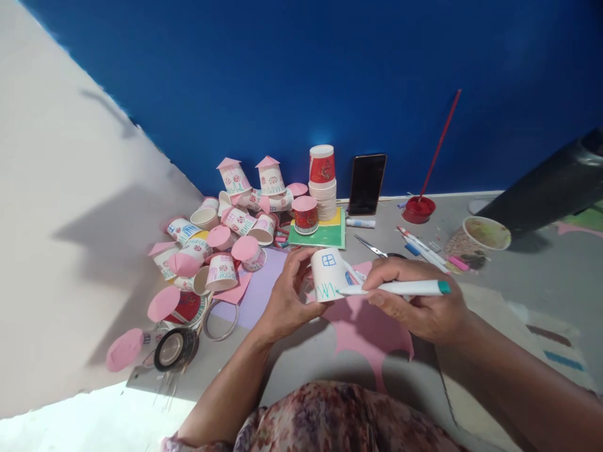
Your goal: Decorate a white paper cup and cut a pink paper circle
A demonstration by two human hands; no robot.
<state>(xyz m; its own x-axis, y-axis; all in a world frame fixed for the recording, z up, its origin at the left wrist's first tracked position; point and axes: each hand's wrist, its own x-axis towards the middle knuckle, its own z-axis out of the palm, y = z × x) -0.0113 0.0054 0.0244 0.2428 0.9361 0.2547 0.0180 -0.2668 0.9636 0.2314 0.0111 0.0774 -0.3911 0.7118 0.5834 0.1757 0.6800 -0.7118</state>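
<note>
A phone (367, 184) (black-screened) stands upright near the blue wall (301, 69).

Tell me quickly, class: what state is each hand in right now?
Left hand: closed, holding a cup.
Right hand: closed, holding a marker.

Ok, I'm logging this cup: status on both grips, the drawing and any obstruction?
Left grip holding white cup; right grip holding marker, tip at green zigzag. Blue window drawn above. Nothing seen blocking the tip.
</note>
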